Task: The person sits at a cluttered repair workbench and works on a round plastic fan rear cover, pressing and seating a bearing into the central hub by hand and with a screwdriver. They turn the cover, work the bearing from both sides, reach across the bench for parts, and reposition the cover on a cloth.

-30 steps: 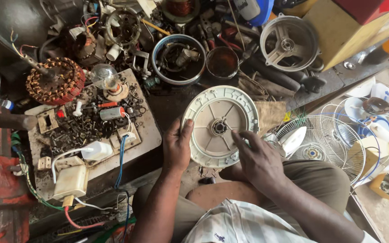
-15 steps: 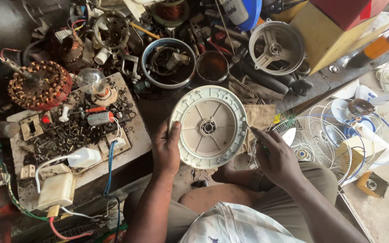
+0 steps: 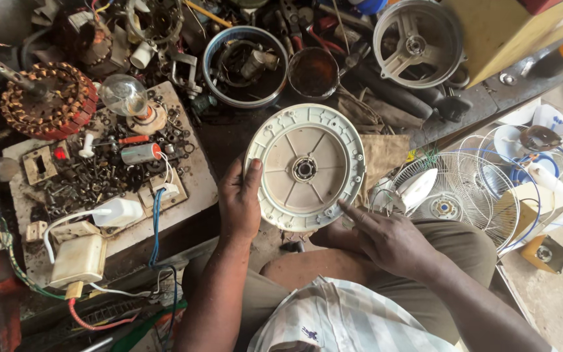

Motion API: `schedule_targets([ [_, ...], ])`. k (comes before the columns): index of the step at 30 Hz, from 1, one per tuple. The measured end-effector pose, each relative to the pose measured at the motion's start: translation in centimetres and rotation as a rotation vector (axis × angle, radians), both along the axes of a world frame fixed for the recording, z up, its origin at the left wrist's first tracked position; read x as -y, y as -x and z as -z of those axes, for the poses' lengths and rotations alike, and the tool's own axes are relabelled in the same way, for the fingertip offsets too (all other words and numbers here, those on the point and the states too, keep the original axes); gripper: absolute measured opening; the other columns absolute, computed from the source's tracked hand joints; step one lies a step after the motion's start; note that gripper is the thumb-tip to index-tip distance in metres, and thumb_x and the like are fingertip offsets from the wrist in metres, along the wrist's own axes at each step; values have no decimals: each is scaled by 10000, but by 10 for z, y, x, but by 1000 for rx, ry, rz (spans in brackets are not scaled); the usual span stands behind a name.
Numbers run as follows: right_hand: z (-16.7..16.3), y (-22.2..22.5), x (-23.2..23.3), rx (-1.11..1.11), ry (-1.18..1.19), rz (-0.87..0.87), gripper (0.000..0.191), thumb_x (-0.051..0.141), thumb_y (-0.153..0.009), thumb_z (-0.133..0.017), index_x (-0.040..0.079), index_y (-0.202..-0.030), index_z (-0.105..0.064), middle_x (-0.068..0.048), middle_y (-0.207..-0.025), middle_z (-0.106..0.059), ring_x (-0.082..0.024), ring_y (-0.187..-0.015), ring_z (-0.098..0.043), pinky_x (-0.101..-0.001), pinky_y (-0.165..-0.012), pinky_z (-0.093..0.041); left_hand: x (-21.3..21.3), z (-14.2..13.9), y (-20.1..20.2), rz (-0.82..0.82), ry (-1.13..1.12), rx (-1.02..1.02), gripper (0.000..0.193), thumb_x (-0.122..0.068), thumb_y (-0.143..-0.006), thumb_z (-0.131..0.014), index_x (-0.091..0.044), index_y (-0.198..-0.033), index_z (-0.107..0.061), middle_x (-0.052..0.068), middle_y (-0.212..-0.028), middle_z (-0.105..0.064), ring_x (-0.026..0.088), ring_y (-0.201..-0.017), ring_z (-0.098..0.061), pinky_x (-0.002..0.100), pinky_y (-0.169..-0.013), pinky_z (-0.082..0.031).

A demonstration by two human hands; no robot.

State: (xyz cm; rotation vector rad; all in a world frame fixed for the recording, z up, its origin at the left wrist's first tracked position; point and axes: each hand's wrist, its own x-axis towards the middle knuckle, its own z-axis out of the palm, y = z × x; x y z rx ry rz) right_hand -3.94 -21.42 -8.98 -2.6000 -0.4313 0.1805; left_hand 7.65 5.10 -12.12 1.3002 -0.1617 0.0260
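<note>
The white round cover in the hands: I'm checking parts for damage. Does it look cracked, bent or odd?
Nothing stands out: the white round cover shows an unbroken rim and spokes, left hand gripping its edge, right hand touching its lower rim.

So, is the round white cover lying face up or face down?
Inner side up: the round white cover shows its ribs and centre hub; the left hand holds its edge.

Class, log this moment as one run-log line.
left hand: holds round white cover | right hand: fingertip on rim | wire fan guard: right
</note>
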Motion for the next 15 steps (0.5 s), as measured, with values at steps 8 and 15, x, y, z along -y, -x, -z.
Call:
schedule_targets([
  [8,-16,-12,2,106,61,56,491,187,-899,-646,166,-1389,-607,-92,-868,-729,-320,-713,-717,-451,-605,-572,-1,3,0,1,-24,57,370,-264,-1092,-562,-4,-1339,-652,82,-1203,-724,143,-1111,-646,308,-982,-520],
  [15,-19,-26,-7,73,85,-15,248,272,-910,-671,117,-1103,-693,-96,-814,-727,-319,-733,-720,-461,-619,-567,-2,8,0,14,6,61,362,-266,-1097,-567,-5,-1333,-653,76,-1199,-718,138,-1107,-642,308,-980,-522],
])
